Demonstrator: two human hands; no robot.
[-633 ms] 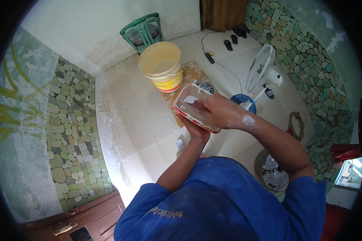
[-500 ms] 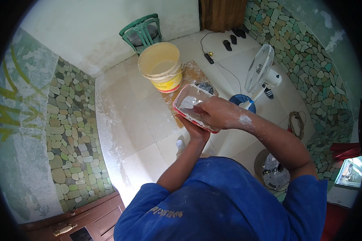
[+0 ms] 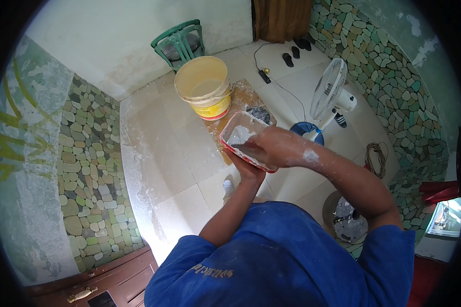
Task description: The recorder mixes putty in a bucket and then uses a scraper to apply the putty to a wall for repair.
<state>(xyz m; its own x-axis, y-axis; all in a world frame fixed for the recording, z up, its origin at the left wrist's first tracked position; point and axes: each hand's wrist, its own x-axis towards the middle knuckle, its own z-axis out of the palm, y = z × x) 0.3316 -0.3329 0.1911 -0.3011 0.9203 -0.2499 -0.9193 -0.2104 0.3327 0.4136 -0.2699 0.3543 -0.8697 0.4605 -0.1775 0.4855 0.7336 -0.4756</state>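
Observation:
A rectangular tub with a red rim [image 3: 229, 146] is held up in front of my chest, tilted, with white paste [image 3: 238, 136] smeared inside it. My left hand [image 3: 249, 169] is closed around its underside from below. Over the near right side of the tub, my right hand [image 3: 272, 147] reaches in with curled fingers. Something dark and flat shows at these fingertips, but I cannot make out what it is. White paste marks my right wrist. Just beyond the tub, a dark, white-smeared lump [image 3: 260, 113] lies on a wooden board [image 3: 247, 93].
On the board stands a large yellow-banded bucket [image 3: 202, 84], with a green chair [image 3: 175, 43] behind it. A white fan [image 3: 330, 89] with a blue base [image 3: 308, 129] stands to the right. A power strip [image 3: 264, 77] trails a cord. A coiled cable [image 3: 376, 158] lies far right.
My right hand has shifted slightly inside the tub, and the paste there looks a little rearranged. The tub stays in my left hand; the whole view has moved slightly.

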